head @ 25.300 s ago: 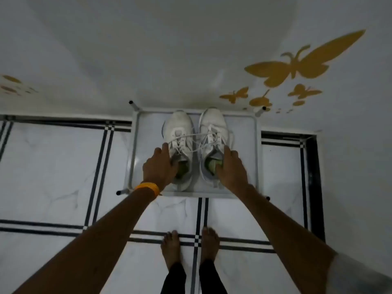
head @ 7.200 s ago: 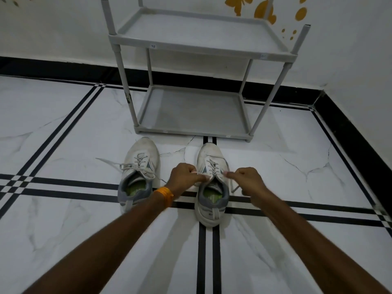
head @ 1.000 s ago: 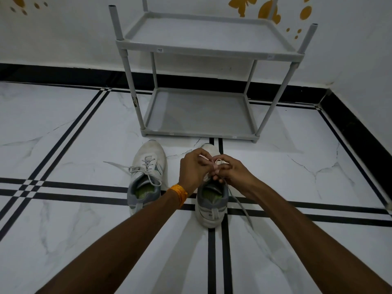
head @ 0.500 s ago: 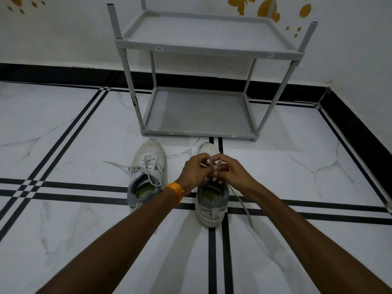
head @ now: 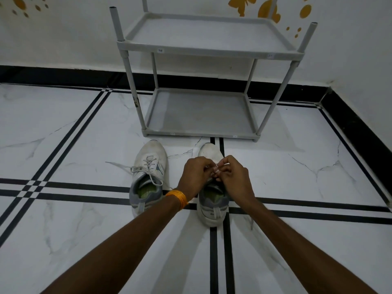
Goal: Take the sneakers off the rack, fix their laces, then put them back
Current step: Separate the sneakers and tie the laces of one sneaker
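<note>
Two white sneakers with grey heels stand on the marble floor in front of the grey two-shelf rack (head: 209, 50). The left sneaker (head: 148, 177) lies untouched, its laces loose and trailing to the left. Over the tongue of the right sneaker (head: 213, 203) my left hand (head: 195, 176) and my right hand (head: 234, 179) meet, fingers pinched on its white laces (head: 216, 168). The hands hide most of that shoe's lacing. An orange band sits on my left wrist.
Both rack shelves hold nothing. The rack stands against a white wall with yellow butterfly stickers (head: 240, 5) and a black skirting. Another wall closes the right side. Black double stripes (head: 84, 187) cross the white floor.
Over the last second my hands have stayed together on the right sneaker's laces, fingers shifting slightly. The left sneaker and the rack have not moved.
</note>
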Demonstrator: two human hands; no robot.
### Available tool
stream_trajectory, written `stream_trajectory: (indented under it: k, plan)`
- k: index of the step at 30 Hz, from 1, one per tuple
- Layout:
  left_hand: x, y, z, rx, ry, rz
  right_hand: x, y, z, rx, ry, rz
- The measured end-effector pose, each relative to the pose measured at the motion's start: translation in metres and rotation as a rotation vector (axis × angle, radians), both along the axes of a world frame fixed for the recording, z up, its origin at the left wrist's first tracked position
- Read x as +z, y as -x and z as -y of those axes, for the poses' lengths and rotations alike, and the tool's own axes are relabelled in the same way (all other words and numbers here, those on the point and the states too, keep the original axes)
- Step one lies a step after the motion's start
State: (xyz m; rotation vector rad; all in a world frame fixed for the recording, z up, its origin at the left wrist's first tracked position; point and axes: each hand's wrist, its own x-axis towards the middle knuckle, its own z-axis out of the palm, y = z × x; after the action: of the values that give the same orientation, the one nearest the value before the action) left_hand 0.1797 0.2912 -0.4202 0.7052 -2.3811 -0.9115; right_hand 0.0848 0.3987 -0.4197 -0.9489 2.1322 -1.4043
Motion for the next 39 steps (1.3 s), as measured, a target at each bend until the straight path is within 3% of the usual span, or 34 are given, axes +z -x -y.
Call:
stream_trajectory:
  k: [5,9,11,13,16,19,21,24,26,34,39]
  plan:
    - [0.009,-0.002,0.008,-0.177,0.074,0.147,0.0,0.004,0.0,-0.025,0.001,0.007]
    - [0.01,0.003,0.005,-0.139,0.255,0.297,0.001,0.004,0.002,-0.038,-0.023,-0.069]
    - [0.01,0.004,0.005,-0.073,0.207,0.298,0.001,0.008,-0.002,-0.047,-0.013,-0.169]
    - [0.013,0.005,0.009,-0.001,-0.099,0.294,0.002,0.014,-0.007,-0.025,-0.016,-0.225]
    - [0.026,0.007,0.015,-0.09,-0.807,0.273,0.001,0.013,-0.011,0.058,-0.033,-0.249]
    - [0.032,0.008,0.017,-0.074,-1.028,0.243,0.002,0.01,-0.008,0.052,-0.022,-0.262]
    - [0.033,0.008,0.017,-0.009,-1.059,0.224,0.005,0.01,-0.008,0.057,-0.033,-0.325]
    - [0.032,0.009,0.018,0.011,-1.043,0.23,0.015,0.011,-0.005,0.157,-0.114,-0.625]
    - [0.031,0.008,0.02,-0.005,-1.005,0.233,0.025,0.011,0.0,0.251,-0.208,-0.723]
    - [0.026,0.005,0.021,-0.008,-0.988,0.163,0.041,0.028,0.009,0.447,-0.377,-0.746]
    - [0.024,0.003,0.019,0.061,-1.029,0.061,0.037,0.035,0.011,0.395,-0.385,-0.757]
